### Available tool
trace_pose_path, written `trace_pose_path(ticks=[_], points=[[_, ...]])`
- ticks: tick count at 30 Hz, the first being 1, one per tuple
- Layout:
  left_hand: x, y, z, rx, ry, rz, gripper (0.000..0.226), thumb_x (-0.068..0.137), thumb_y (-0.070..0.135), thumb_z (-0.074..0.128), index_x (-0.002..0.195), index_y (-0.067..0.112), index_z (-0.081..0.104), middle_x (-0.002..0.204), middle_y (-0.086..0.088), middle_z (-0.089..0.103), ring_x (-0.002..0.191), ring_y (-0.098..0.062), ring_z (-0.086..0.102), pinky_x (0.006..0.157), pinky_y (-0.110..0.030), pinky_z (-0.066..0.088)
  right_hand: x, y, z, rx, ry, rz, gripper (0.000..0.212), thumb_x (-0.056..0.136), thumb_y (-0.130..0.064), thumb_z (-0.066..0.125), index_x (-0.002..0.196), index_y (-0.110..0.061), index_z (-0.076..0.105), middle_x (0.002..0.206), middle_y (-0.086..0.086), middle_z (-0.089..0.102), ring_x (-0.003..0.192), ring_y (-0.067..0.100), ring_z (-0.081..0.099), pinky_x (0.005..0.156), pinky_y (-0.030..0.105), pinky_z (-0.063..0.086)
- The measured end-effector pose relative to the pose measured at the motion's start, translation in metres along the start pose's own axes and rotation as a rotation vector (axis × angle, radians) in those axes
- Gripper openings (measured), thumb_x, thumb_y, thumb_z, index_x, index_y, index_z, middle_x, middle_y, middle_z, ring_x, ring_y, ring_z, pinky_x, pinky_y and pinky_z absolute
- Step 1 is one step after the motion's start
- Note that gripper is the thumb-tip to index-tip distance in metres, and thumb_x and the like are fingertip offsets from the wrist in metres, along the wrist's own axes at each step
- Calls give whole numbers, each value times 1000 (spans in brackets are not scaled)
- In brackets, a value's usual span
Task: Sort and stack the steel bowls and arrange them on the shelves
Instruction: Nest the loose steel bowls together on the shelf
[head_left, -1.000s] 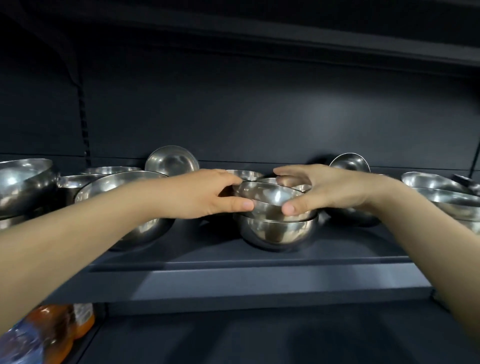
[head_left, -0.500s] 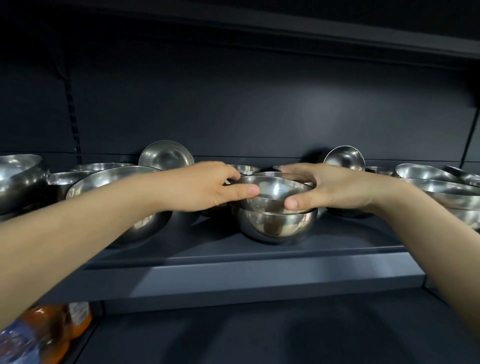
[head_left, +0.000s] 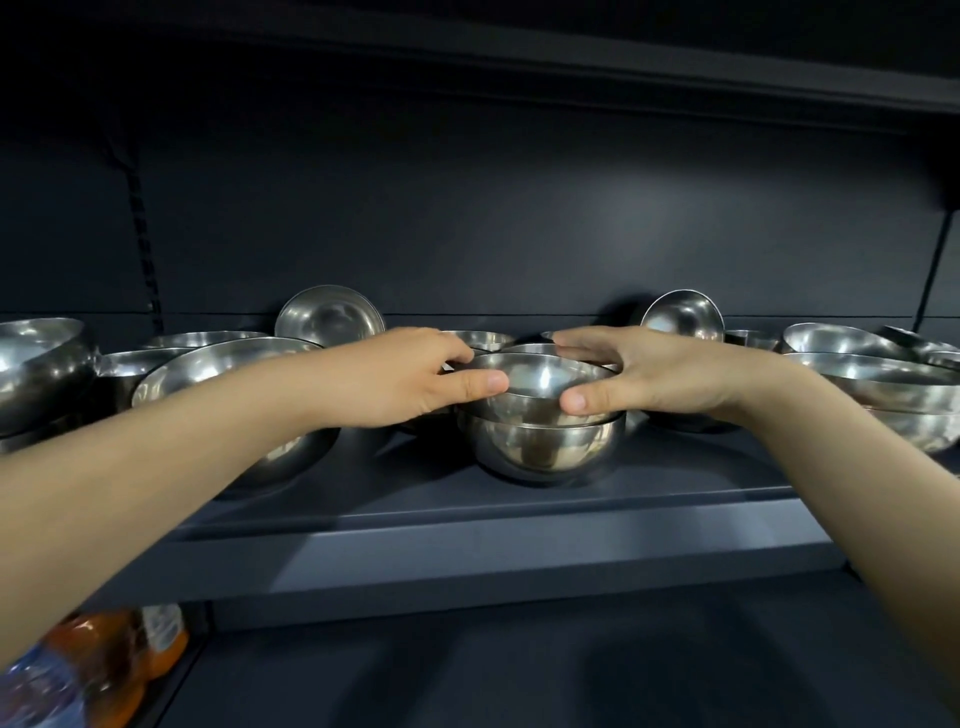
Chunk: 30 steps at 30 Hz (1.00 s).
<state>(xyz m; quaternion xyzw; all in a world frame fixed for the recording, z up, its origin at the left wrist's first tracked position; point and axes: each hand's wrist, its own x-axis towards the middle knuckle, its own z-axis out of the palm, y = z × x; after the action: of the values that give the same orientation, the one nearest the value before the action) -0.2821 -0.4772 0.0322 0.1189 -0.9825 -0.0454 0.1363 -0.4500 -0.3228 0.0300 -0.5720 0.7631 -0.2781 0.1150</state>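
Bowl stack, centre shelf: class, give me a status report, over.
Left hand and right hand both grip top bowl. Nested in lower bowl on shelf. Small bowls close behind.

Just a person's two arms in shot here. The left forearm (head_left: 182, 457) and right forearm (head_left: 831, 457) are both bare along the whole visible length, right up to the wrists, and look smooth. The left hand (head_left: 415, 379) and right hand (head_left: 660, 379) are bare too. The fingers (head_left: 467, 387) look fairly slim, with short, neatly trimmed nails. One thumbnail (head_left: 574, 401) shows clearly on each hand, plain and rounded at the tip.
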Motion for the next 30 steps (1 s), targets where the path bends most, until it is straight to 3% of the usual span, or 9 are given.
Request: trace_pose_path(ticks=[3,6,9,11,17,22,30], points=[[-4,1,-6,-31,-6,-16,99,66,90,28,121,12,56,115,-2,64,104,-15,59,96,-35,45,-4,-5,-4,35,8,22,128,38,-75,69,148,-22,29,147,-10,40,135,1,36,114,26,28],[-11,3,-18,-38,39,-51,88,66,75,29,133,19,45,129,4,55,118,-12,52,103,-32,41,-10,-14,-7,31,112,51,109,49,-77,70,141,-27,41,141,-12,48,130,3,43,111,27,32],[-20,0,-32,94,81,-49,68,85,62,39,137,18,41,133,2,51,118,-14,52,102,-31,41,-15,-28,-9,-15,245,65,56,79,-49,67,128,-24,55,126,-10,59,117,6,53,89,18,40],[-28,-4,-44,144,100,-56,61,89,56,41,136,18,43,133,1,51,117,-14,52,101,-30,40,-19,-39,-10,-88,284,69,44,84,-39,67,123,-21,58,118,-8,62,111,9,56,81,18,40],[-60,-11,-73,240,121,-103,60,91,54,43,138,17,42,135,1,47,121,-15,47,100,-26,37,-31,-80,-1,-298,268,51,47,85,-37,66,126,-15,56,121,-2,59,113,16,56,99,29,44],[-97,-14,-83,252,147,-186,46,90,49,50,123,18,52,108,4,50,102,-13,52,93,-27,42,-40,-105,10,-309,223,5,47,84,-39,66,125,-18,56,116,-6,58,109,13,56,92,24,42],[-173,7,-87,267,127,-346,41,90,47,52,119,18,52,111,1,51,97,-13,52,90,-27,43,-67,-122,28,-295,163,-57,46,85,-38,64,125,-17,55,119,-3,56,111,16,54,99,32,44]])
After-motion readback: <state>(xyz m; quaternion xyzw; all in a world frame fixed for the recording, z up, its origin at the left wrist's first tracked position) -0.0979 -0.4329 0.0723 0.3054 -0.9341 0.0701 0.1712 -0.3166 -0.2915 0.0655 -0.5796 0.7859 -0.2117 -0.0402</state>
